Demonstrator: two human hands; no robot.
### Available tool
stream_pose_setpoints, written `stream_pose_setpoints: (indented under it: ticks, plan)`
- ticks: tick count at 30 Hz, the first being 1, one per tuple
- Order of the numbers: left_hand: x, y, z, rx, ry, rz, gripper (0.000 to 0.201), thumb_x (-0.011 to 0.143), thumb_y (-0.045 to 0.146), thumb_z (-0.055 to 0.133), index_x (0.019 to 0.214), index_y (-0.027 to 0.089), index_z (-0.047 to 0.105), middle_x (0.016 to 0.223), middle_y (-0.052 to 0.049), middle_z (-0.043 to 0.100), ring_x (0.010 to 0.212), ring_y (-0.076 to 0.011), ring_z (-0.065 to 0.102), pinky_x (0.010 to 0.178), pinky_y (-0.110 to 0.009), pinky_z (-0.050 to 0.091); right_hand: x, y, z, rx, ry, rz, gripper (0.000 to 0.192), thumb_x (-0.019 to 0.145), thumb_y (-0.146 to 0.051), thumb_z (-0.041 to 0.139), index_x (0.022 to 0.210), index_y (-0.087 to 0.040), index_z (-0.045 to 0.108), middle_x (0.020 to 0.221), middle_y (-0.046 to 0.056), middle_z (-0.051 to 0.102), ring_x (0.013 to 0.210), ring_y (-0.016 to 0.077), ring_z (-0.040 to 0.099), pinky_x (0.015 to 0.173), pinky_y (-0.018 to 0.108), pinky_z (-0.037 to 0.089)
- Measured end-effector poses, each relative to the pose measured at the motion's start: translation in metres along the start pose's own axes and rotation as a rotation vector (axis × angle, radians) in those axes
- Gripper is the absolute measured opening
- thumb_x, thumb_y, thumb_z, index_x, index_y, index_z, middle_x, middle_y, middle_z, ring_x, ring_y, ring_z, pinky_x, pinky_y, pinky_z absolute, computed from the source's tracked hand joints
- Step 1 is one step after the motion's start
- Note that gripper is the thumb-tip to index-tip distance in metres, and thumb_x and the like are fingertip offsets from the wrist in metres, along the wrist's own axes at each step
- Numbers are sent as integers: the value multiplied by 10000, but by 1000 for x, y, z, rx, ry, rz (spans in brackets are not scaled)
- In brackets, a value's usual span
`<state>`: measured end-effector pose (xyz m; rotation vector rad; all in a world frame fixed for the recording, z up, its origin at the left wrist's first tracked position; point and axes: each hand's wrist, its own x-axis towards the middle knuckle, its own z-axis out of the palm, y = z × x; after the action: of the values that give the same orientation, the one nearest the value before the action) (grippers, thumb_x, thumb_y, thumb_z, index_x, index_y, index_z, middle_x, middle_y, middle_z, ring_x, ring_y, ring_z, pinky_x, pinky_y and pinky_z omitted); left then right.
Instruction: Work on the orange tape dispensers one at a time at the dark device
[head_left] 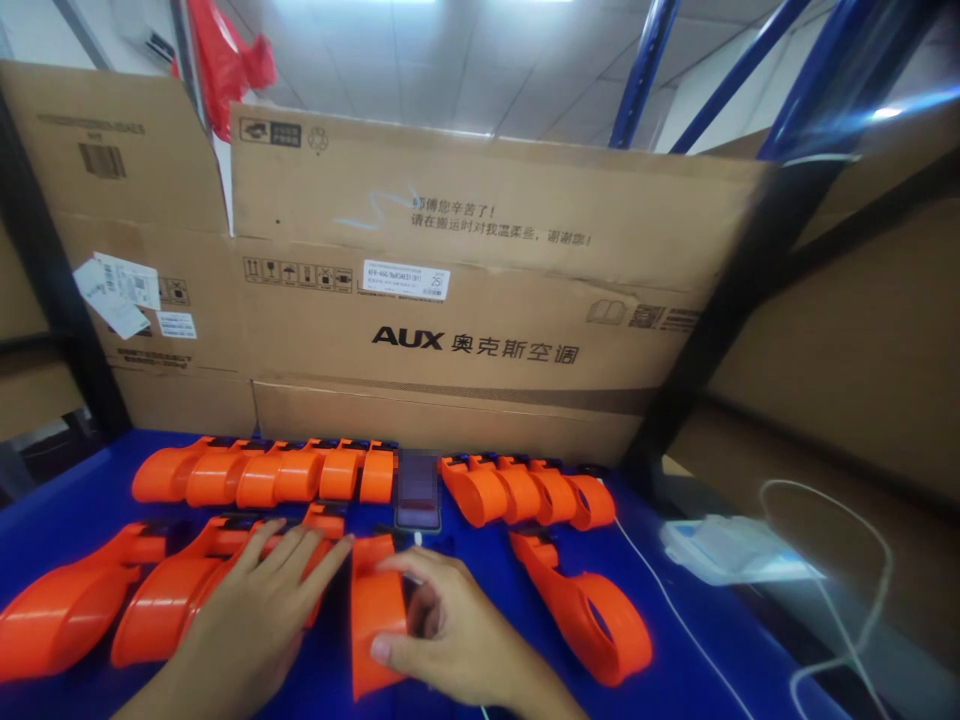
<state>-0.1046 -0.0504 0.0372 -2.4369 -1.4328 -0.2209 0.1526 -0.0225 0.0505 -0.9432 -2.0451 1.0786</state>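
Note:
My right hand point(457, 630) pinches the edge of an orange curved plastic piece point(373, 600) between thumb and fingers, just below the phone. My left hand point(251, 610) lies with fingers stretched over a group of like orange pieces with black ends point(161, 600), hiding part of them. Further left lies another orange looped piece point(67, 610). Right of my right hand rests a single orange looped piece point(592, 610), on its side. All of these sit on the blue table surface point(480, 570).
Behind are two rows of orange pieces, left point(255, 475) and right point(525, 495), with a dark phone point(418, 490) between them. A large cardboard sheet point(450, 400) stands at the back. A white cable point(660, 590) and a pale plastic packet point(735, 550) are at the right. Dark posts point(697, 350) flank the table.

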Motion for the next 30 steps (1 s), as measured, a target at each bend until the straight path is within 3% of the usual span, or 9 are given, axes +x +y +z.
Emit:
stream_pose_setpoints:
  ticks: [8, 11, 14, 16, 20, 23, 26, 28, 30]
  plan:
    - [-21, -18, -39, 111, 187, -10, 801, 716, 155, 571, 1496, 292, 445, 1476, -109, 557, 1284, -389, 543, 1035, -567, 380, -5, 4, 18, 196, -153, 212, 732, 733, -441, 837, 1372, -208, 568, 854, 21, 692, 474, 86, 606, 392, 162, 433]
    - [-24, -24, -54, 156, 264, 29, 789, 743, 157, 562, 1505, 309, 422, 1497, -90, 535, 1301, -385, 529, 1045, -553, 371, -4, 6, 29, 250, -182, 168, 800, 704, -390, 872, 1419, -231, 551, 943, 58, 725, 664, 151, 701, 531, 197, 530]
    - [-16, -16, -64, 193, 312, 76, 770, 752, 147, 558, 1500, 276, 429, 1456, -119, 570, 1309, -386, 522, 1067, -552, 351, 1, 10, 35, 371, -152, 89, 763, 785, -336, 811, 1475, -288, 487, 1235, 107, 681, 997, 236, 709, 777, 308, 586]
    - [-8, -2, -68, 214, 353, 105, 737, 766, 166, 564, 1489, 250, 446, 1445, -149, 575, 1293, -385, 537, 1050, -538, 372, 6, 14, 34, 456, -114, 43, 629, 846, -343, 750, 1435, -292, 536, 1307, 105, 646, 1116, 264, 666, 886, 383, 565]
    - [8, 28, -67, 191, 450, 193, 661, 766, 193, 571, 1425, 213, 525, 1372, -165, 632, 1187, -351, 619, 955, -457, 469, 15, 17, 20, 608, 75, 24, 339, 901, -424, 686, 1178, -228, 706, 1064, 77, 713, 998, 234, 685, 886, 386, 550]
    - [18, 45, -56, 185, 500, 257, 623, 790, 173, 573, 1411, 207, 542, 1297, -160, 682, 1138, -327, 652, 905, -423, 514, 14, 13, 7, 756, 311, 68, 403, 897, -536, 650, 1125, -206, 687, 908, 48, 680, 793, 187, 685, 665, 292, 563]
    - [27, 58, -41, 156, 589, 333, 539, 840, 187, 572, 1379, 200, 577, 1221, -154, 720, 1081, -310, 681, 837, -394, 551, 10, 9, -2, 758, 414, 134, 537, 886, -587, 634, 1301, -252, 581, 745, -13, 615, 606, 155, 631, 491, 231, 486]
    - [32, 67, -33, 122, 638, 373, 485, 862, 160, 559, 1345, 176, 605, 1168, -167, 738, 1052, -311, 695, 824, -393, 558, 9, 9, -5, 665, 457, 149, 563, 849, -554, 697, 1320, -272, 571, 737, -19, 630, 636, 168, 641, 515, 238, 493]
    - [36, 76, -27, 67, 640, 422, 503, 873, 108, 557, 1366, 202, 590, 1181, -161, 737, 1059, -304, 696, 839, -387, 556, 11, 11, -8, 549, 513, 127, 492, 793, -509, 768, 1193, -245, 655, 850, 19, 694, 789, 205, 672, 643, 275, 537]
